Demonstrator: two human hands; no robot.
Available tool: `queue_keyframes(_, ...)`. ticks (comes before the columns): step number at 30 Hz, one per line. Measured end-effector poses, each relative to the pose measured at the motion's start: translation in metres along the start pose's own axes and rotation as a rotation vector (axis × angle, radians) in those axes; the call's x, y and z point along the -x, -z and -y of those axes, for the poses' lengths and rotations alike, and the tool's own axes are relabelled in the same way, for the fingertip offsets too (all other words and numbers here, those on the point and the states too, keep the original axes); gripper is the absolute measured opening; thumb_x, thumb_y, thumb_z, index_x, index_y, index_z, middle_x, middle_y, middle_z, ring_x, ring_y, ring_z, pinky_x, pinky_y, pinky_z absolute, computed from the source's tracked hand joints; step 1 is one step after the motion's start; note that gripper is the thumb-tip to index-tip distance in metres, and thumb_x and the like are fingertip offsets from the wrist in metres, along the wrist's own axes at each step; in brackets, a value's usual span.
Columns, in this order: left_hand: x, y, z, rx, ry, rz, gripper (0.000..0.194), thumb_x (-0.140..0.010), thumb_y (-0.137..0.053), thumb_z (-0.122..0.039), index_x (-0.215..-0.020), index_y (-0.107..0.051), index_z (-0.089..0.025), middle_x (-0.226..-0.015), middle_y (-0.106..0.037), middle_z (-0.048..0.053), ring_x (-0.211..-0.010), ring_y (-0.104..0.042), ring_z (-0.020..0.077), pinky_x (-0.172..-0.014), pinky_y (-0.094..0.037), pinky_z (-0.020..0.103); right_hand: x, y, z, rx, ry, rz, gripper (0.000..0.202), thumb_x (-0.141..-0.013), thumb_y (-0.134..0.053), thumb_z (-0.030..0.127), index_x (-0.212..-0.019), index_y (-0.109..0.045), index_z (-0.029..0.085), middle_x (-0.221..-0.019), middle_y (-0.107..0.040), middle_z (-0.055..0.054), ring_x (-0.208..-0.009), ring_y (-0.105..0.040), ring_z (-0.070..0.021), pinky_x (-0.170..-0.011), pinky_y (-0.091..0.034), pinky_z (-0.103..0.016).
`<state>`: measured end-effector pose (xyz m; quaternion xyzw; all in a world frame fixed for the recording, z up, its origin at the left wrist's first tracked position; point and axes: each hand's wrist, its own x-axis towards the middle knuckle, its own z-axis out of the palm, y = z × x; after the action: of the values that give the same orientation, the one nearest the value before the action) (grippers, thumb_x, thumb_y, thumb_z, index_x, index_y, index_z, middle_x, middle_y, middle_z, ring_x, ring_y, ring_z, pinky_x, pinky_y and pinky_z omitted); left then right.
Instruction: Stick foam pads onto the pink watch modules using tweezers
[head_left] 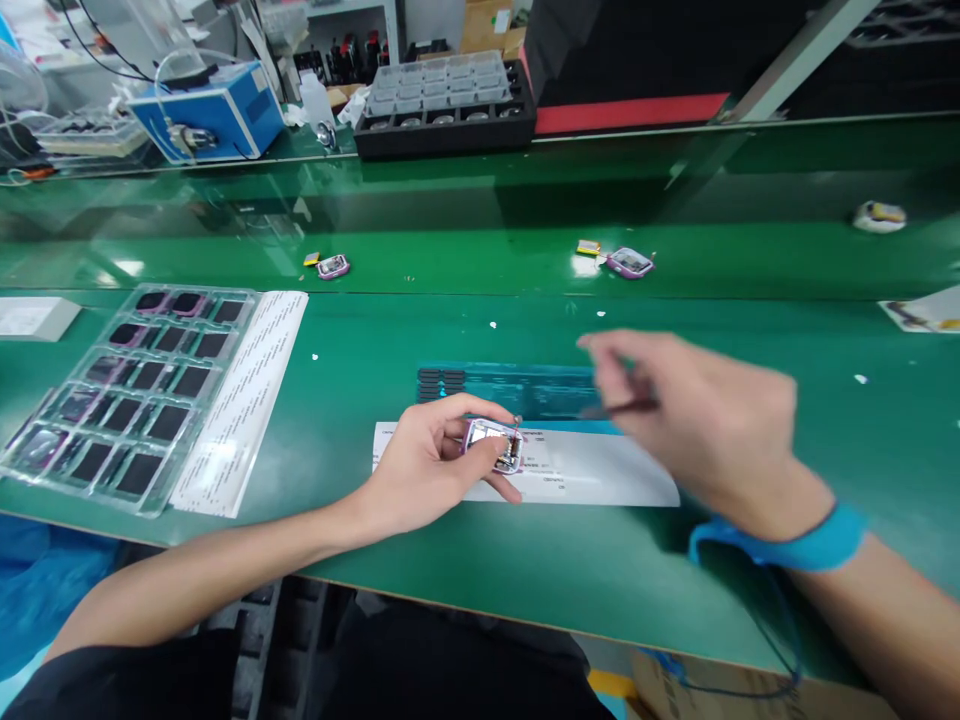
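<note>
Bench work, near to far. R wrist w/ blue strap (806, 545). L hand (442, 455): thumb & fingertips clamped on small open-faced case (513, 453), held over printed paper (607, 478). R hand (682, 410): blurred, fingers curled; cannot tell if they grip anything. Case lies L of R hand, slightly nearer the wearer, apart from it; long axis approx. L–R, R end facing R hand. L hand is nearer, i.e. in contact. Beyond paper: blue sheet (532, 385), black strips (442, 378) at L end. Far side: two purple-rimmed units (630, 263), then blue box (210, 110), back L.
</note>
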<state>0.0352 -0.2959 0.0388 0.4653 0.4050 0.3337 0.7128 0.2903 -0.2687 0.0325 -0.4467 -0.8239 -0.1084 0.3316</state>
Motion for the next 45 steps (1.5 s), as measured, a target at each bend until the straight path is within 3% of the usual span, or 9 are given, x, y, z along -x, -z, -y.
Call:
queue_keyframes(3, 0.0, 0.0, 0.0, -0.021, 0.005, -0.018, 0.022, -0.088, -0.075, -0.021, -0.108, -0.066, -0.015, -0.076, -0.074, -0.001, -0.063, -0.08, 0.0172, -0.054, -0.05, 0.021, -0.014, 0.008, -0.039, 0.368, -0.023, -0.085, 0.034, -0.099, -0.06, 0.005, -0.126, -0.076, 0.018, -0.114, -0.082, -0.012, -0.081, -0.081, -0.0254, -0.044, -0.035, -0.033)
queue_keyframes(6, 0.001, 0.002, 0.0, -0.016, -0.01, -0.012, 0.021, -0.09, -0.075, -0.022, -0.106, -0.065, -0.015, -0.075, -0.075, -0.002, -0.064, -0.081, 0.0175, -0.058, -0.053, 0.022, -0.019, 0.01, -0.048, 0.357, 0.031, -0.101, 0.043, -0.099, -0.055, 0.001, -0.137, -0.071, 0.015, -0.133, -0.074, -0.015, -0.104, -0.08, -0.0295, -0.054, -0.049, -0.032)
queue_keyframes(10, 0.002, 0.004, -0.001, 0.003, -0.025, -0.002, 0.023, -0.089, -0.078, -0.025, -0.105, -0.064, -0.016, -0.074, -0.074, -0.003, -0.065, -0.081, 0.0188, -0.061, -0.056, 0.024, -0.009, 0.007, -0.011, 0.079, 0.289, 0.011, 0.049, -0.102, -0.06, 0.002, -0.146, -0.061, 0.023, -0.133, -0.076, -0.007, -0.108, -0.079, -0.0202, -0.075, -0.061, -0.026)
queue_keyframes(14, 0.001, 0.004, 0.0, 0.044, -0.008, 0.028, 0.026, -0.088, -0.079, -0.025, -0.106, -0.062, -0.017, -0.076, -0.075, -0.002, -0.064, -0.081, 0.0181, -0.06, -0.056, 0.023, -0.001, 0.01, 0.026, -0.017, 0.433, 0.135, 0.034, -0.106, -0.054, 0.002, -0.138, -0.06, 0.014, -0.132, -0.076, -0.009, -0.086, -0.079, -0.0149, -0.062, -0.058, -0.026)
queue_keyframes(17, 0.001, 0.003, 0.0, 0.065, -0.002, 0.048, 0.024, -0.089, -0.078, -0.023, -0.106, -0.062, -0.017, -0.075, -0.074, -0.003, -0.063, -0.08, 0.0166, -0.061, -0.057, 0.022, 0.0, 0.013, 0.033, 0.002, 0.483, 0.139, 0.026, -0.11, -0.048, 0.006, -0.13, -0.063, 0.012, -0.122, -0.08, -0.009, -0.076, -0.075, -0.0141, -0.054, -0.051, -0.027)
queue_keyframes(24, 0.002, 0.003, -0.001, 0.037, 0.003, 0.048, 0.021, -0.091, -0.076, -0.022, -0.104, -0.061, -0.017, -0.077, -0.074, -0.002, -0.065, -0.081, 0.0173, -0.062, -0.058, 0.023, 0.002, 0.011, 0.032, -0.055, 0.412, 0.17, 0.034, -0.108, -0.05, 0.005, -0.138, -0.06, 0.017, -0.124, -0.08, -0.007, -0.095, -0.079, -0.0176, -0.065, -0.057, -0.026)
queue_keyframes(32, 0.003, 0.002, 0.001, 0.012, -0.02, 0.038, 0.027, -0.09, -0.075, -0.021, -0.112, -0.059, -0.018, -0.082, -0.074, 0.0, -0.069, -0.082, 0.019, -0.059, -0.058, 0.022, 0.0, 0.014, 0.026, -0.071, 0.411, 0.173, 0.03, -0.108, -0.045, 0.003, -0.128, -0.061, 0.019, -0.113, -0.082, -0.005, -0.085, -0.079, -0.018, -0.059, -0.055, -0.027)
queue_keyframes(37, 0.005, -0.001, 0.003, -0.057, -0.036, -0.014, 0.029, -0.093, -0.07, -0.02, -0.118, -0.057, -0.019, -0.084, -0.074, 0.0, -0.072, -0.083, 0.0202, -0.062, -0.062, 0.023, 0.002, 0.015, 0.027, -0.058, 0.415, 0.223, 0.038, -0.109, -0.046, 0.008, -0.144, -0.055, 0.019, -0.116, -0.082, -0.006, -0.087, -0.079, -0.0177, -0.059, -0.054, -0.027)
queue_keyframes(45, 0.008, -0.002, 0.009, -0.305, -0.287, -0.039, 0.012, -0.097, -0.061, -0.021, -0.109, -0.06, -0.018, -0.08, -0.073, 0.001, -0.074, -0.083, 0.0194, -0.061, -0.062, 0.022, 0.013, 0.004, 0.036, -0.037, 0.387, 0.12, 0.036, -0.11, -0.046, 0.012, -0.143, -0.059, 0.019, -0.115, -0.082, -0.005, -0.075, -0.077, -0.0182, -0.055, -0.054, -0.031)
